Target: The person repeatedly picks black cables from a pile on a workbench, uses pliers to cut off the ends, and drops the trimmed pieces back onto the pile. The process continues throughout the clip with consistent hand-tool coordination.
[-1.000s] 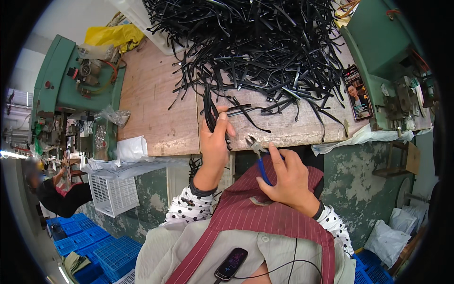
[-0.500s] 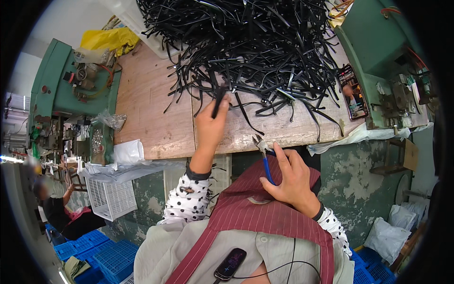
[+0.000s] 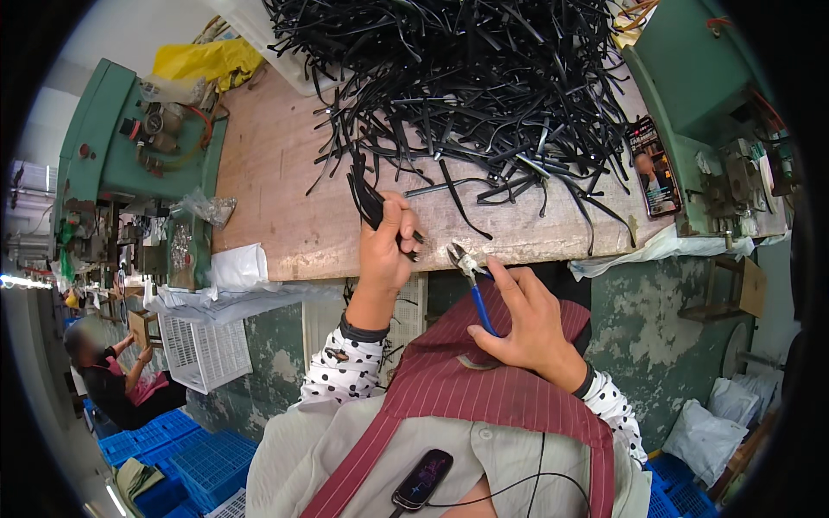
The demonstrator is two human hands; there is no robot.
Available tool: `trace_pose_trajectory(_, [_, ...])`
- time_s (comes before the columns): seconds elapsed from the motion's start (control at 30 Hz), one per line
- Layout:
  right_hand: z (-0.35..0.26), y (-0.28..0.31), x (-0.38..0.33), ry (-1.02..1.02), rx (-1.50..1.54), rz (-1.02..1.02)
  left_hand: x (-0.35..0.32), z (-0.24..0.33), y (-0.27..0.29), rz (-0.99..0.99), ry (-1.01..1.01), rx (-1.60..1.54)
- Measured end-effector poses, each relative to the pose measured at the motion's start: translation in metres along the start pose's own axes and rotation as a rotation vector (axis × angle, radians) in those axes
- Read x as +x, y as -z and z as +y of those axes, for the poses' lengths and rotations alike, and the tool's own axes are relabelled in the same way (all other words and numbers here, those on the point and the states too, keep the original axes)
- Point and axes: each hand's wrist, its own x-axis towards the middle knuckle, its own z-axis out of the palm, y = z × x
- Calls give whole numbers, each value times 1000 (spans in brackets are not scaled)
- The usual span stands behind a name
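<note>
A bundle of black eyeglass temples [image 3: 364,192] is clutched in my left hand [image 3: 383,255], above the near part of the table. Their long ends fan out up and to the left, and short ends poke out by my fingers. My right hand [image 3: 537,326] holds blue-handled side cutters [image 3: 481,306] at the table's front edge. The cutters' jaws [image 3: 457,252] look spread apart and have nothing between them. Beyond both hands lies a large tangled heap of eyeglass temples [image 3: 509,95]; one loose temple [image 3: 464,207] reaches toward the cutters.
Green machines [image 3: 104,147] flank the wooden table [image 3: 272,181] on both sides. A phone [image 3: 654,168] leans by the right machine [image 3: 699,78]. White crates [image 3: 205,350], blue crates [image 3: 211,470] and a seated person [image 3: 121,380] are at lower left.
My left hand has drawn back from the heap and turned, bringing the bundle of temples into fuller view. The side cutters have tilted slightly left, still in my right hand.
</note>
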Motion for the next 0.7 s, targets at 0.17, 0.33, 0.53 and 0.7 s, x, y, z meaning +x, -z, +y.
trace_pose_trajectory(0.17, [-10,3,10,46,34,44,-9,7,-35,-90,-46,-146])
trace_pose_trajectory(0.33, [-13,7,8,15,57,-12,-15,8,-47,-80,-208,-1])
trace_pose_trajectory(0.53, [-13,8,8,0,140,-75,-19,7,-52,-32,-313,-20])
trace_pose_trajectory(0.7, [-9,7,4,-1,178,-112,-13,18,-43,-112,-79,-40])
